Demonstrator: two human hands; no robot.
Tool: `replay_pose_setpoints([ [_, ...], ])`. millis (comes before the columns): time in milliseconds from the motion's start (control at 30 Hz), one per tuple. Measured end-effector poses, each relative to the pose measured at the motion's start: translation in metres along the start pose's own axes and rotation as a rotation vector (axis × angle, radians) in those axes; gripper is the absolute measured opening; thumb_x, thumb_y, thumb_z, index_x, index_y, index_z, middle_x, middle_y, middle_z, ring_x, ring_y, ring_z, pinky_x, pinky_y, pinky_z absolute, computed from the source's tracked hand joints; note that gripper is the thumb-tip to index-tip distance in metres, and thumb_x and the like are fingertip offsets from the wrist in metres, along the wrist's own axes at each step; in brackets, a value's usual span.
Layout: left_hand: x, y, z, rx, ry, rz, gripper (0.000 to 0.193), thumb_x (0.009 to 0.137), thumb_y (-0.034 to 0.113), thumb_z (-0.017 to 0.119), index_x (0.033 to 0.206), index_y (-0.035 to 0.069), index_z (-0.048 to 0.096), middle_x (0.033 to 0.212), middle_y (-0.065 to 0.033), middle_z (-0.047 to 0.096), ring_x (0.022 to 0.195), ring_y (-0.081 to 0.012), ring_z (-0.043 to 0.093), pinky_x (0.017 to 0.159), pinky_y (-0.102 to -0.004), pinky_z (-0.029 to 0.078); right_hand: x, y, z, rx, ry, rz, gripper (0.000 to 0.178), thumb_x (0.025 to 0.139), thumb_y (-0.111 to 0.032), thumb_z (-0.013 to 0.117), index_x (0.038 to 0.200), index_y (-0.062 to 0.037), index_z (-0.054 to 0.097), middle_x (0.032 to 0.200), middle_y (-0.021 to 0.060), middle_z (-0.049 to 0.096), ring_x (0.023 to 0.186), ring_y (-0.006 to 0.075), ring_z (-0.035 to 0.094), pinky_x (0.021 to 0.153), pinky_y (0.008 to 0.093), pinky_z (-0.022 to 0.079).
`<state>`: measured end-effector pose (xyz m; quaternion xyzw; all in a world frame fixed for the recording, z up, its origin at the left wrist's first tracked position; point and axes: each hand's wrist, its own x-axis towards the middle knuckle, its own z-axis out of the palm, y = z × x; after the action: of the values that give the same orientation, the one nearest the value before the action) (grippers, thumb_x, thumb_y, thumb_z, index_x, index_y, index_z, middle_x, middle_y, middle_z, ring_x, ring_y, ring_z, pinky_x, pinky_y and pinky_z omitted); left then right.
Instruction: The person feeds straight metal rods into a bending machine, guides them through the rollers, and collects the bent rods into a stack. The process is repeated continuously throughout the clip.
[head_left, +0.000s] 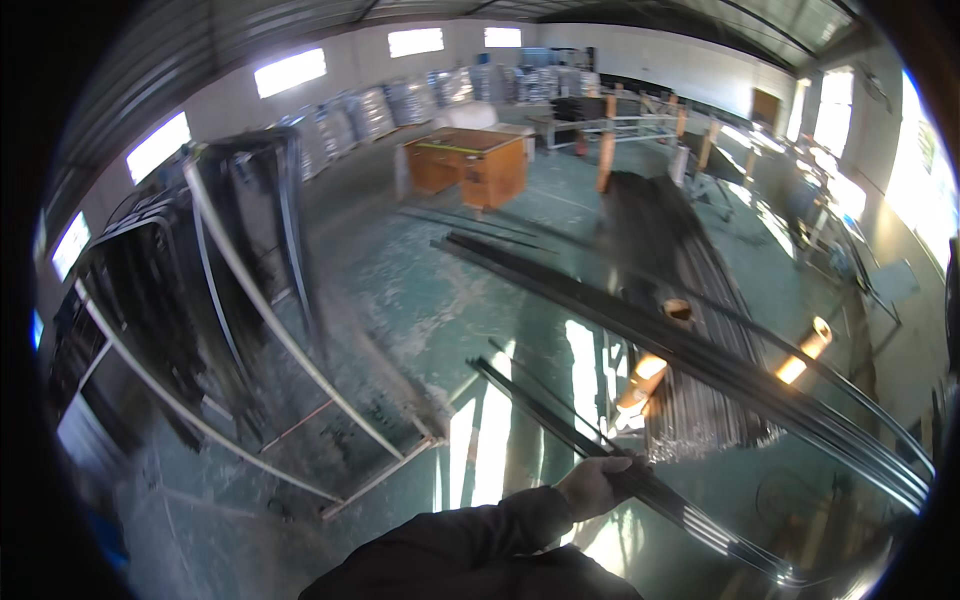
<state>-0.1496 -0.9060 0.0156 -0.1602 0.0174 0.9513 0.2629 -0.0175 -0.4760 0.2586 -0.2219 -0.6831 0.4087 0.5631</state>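
My left hand point(592, 487) reaches out in a dark sleeve from the lower edge. Its fingers are closed round a thin bundle of long dark metal bars point(540, 413). This bundle slants from the middle of the floor down to the lower right, and its near end catches the light. Beyond it, a thicker bundle of long dark bars point(600, 305) runs nearly alongside, apart from my hand. My right hand is not in view.
A large stack of dark bars point(665, 230) lies beyond, beside brown cardboard tubes point(808, 345). On the left stands a pale metal rack point(255, 290) with dark bent frames. Farther back are a wooden desk point(490, 165), wrapped pallets point(370, 115) and a work frame point(640, 125).
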Motion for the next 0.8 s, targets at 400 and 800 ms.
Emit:
replay_pose_setpoints([
  [400, -0.178, 0.17, -0.165, 0.288, 0.328, 0.544, 0.034, 0.107, 0.005, 0.066, 0.138, -0.008, 0.061, 0.127, -0.0245, 0.075, 0.113, -0.0406, 0.075, 0.106, -0.0556, 0.061, -0.251, -0.4, 0.423, 0.728, -0.887, -1.072, 0.032, 0.093, -0.006, 0.079, 0.123, 0.0027, 0.071, 0.097, 0.0192, 0.074, 0.087, 0.0305, 0.075, 0.081, 0.0382, 0.057],
  [800, -0.355, 0.386, -0.2, 0.832, 0.743, 0.882, 0.014, 0.097, 0.009, 0.072, 0.104, -0.003, 0.068, 0.101, -0.0167, 0.076, 0.09, -0.0273, 0.075, 0.083, -0.0362, 0.059, -0.452, -0.829, 0.472, 0.929, -0.819, -1.359, 0.035, 0.097, -0.033, 0.08, 0.116, -0.0045, 0.08, 0.102, 0.0223, 0.079, 0.099, 0.0424, 0.076, 0.087, 0.0502, 0.059],
])
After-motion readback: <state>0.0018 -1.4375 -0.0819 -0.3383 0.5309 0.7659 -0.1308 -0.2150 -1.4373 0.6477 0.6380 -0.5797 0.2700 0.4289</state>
